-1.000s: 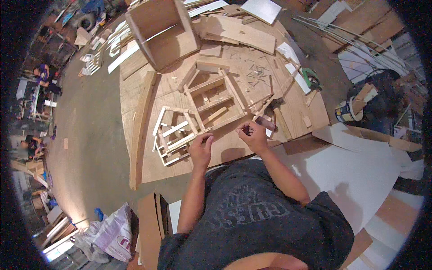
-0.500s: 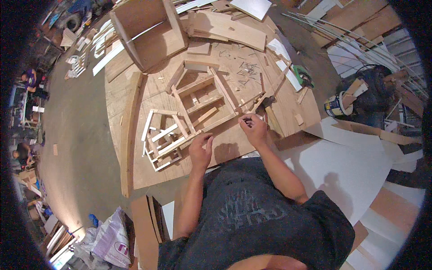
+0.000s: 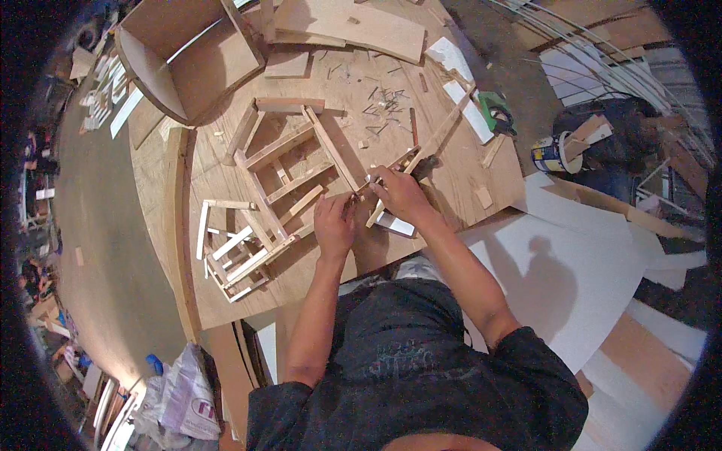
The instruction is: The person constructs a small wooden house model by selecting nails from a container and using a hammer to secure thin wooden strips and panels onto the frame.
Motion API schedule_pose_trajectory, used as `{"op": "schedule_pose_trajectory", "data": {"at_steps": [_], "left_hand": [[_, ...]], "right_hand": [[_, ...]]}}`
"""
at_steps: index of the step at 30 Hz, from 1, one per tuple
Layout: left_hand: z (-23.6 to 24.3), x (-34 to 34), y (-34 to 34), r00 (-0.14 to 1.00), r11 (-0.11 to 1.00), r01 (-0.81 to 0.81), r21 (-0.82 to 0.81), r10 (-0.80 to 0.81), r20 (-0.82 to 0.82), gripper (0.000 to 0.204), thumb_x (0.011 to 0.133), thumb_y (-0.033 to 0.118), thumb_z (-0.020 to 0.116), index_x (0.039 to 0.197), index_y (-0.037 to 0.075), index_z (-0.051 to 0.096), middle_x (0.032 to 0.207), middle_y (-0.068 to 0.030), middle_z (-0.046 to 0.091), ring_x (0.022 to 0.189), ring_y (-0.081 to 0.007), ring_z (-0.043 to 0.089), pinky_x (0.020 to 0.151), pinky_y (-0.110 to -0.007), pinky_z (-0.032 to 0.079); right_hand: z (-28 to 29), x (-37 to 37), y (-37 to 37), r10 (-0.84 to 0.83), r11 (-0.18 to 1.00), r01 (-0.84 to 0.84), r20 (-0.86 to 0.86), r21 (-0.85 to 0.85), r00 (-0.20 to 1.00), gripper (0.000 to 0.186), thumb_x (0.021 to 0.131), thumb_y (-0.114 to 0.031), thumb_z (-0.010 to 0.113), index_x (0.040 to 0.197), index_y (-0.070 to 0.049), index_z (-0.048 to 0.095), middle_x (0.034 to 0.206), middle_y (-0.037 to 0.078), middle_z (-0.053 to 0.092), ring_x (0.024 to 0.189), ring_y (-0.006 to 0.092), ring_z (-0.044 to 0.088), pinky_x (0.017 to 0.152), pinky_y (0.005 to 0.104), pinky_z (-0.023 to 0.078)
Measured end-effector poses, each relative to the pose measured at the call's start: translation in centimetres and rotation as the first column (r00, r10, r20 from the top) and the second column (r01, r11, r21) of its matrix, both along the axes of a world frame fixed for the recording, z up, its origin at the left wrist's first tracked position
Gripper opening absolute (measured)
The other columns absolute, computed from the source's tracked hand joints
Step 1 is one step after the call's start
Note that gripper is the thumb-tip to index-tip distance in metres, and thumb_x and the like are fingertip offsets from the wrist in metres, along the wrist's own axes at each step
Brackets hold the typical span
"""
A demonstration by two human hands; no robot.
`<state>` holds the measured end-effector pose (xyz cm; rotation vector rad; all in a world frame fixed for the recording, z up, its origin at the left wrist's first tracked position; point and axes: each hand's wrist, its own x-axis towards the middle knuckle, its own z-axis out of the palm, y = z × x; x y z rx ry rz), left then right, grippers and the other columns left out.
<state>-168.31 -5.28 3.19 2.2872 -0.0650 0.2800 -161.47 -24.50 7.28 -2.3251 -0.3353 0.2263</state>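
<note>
My left hand has curled fingers on the near right rail of the larger wooden frame, which lies flat with crosspieces inside. My right hand is closed at that frame's near right corner, fingertips pinched on something small that I cannot make out. Just right of it lie wood strips, a white-faced offcut and a dark tool partly hidden, perhaps a hammer. A smaller pale frame lies to the left. Loose nails are scattered beyond my hands on the plywood top.
An open plywood box stands back left, a long timber along the left side. A green power tool sits at the right edge, a tub beyond. Boards, white sheets and a sack surround the top; people are at far left.
My right hand has moved left and up to the frame's corner, its fingers closing there. My left hand has risen onto the rail. The view has shifted, so the bench appears higher and further left.
</note>
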Motion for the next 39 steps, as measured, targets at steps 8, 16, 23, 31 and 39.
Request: {"op": "schedule_pose_trajectory", "data": {"at_steps": [8, 16, 23, 31, 39], "left_hand": [[0.9, -0.1, -1.5, 0.994, 0.993, -0.108, 0.050, 0.109, -0.020, 0.030, 0.085, 0.007, 0.078, 0.114, 0.013, 0.074, 0.100, -0.0059, 0.072, 0.102, -0.0276, 0.068, 0.119, -0.053, 0.038], [1.0, -0.6, -2.3, 0.978, 0.978, -0.208, 0.021, 0.208, 0.033, 0.022, 0.086, 0.013, 0.079, 0.108, 0.011, 0.076, 0.096, -0.0052, 0.072, 0.098, -0.0274, 0.069, 0.120, -0.052, 0.037], [0.5, -0.6, -1.4, 0.990, 0.992, -0.129, 0.003, 0.128, 0.066, 0.022, 0.085, 0.008, 0.078, 0.107, 0.012, 0.077, 0.099, -0.0049, 0.072, 0.097, -0.0264, 0.069, 0.117, -0.052, 0.040], [-0.3, -0.8, -0.5, 0.989, 0.992, -0.108, -0.061, 0.113, 0.099, 0.021, 0.084, 0.006, 0.076, 0.105, 0.011, 0.077, 0.102, -0.0059, 0.073, 0.098, -0.0268, 0.070, 0.117, -0.054, 0.043], [-0.4, -1.1, 0.0, 0.997, 0.997, -0.055, -0.053, 0.058, 0.047, 0.017, 0.088, 0.008, 0.075, 0.104, 0.007, 0.076, 0.102, -0.0080, 0.073, 0.098, -0.0304, 0.070, 0.111, -0.053, 0.050]], "right_hand": [[0.3, 0.5, -0.6, 0.109, 0.994, -0.111, -0.094, -0.018, 0.990, 0.017, 0.097, -0.017, 0.068, 0.107, -0.003, 0.064, 0.085, 0.021, 0.071, 0.082, 0.0427, 0.071, 0.072, 0.0498, 0.055], [1.2, 0.2, 0.0, 0.195, 0.980, -0.192, -0.065, 0.042, 0.979, 0.017, 0.097, -0.014, 0.067, 0.109, -0.003, 0.062, 0.085, 0.023, 0.070, 0.079, 0.0445, 0.070, 0.069, 0.0515, 0.054], [1.4, -0.8, 0.4, 0.165, 0.985, -0.170, -0.113, -0.036, 0.980, 0.019, 0.097, -0.015, 0.068, 0.111, -0.004, 0.062, 0.086, 0.023, 0.070, 0.078, 0.0452, 0.069, 0.069, 0.0525, 0.054], [0.2, -2.5, -0.5, 0.009, 1.000, -0.011, -0.050, -0.023, 0.999, 0.027, 0.100, -0.020, 0.064, 0.123, -0.007, 0.061, 0.106, 0.020, 0.072, 0.097, 0.0442, 0.070, 0.081, 0.0536, 0.056], [0.9, -3.1, 0.0, 0.001, 1.000, -0.001, -0.090, -0.006, 0.996, 0.029, 0.099, -0.018, 0.066, 0.126, -0.007, 0.060, 0.108, 0.022, 0.072, 0.099, 0.0449, 0.070, 0.082, 0.0534, 0.056]]}}
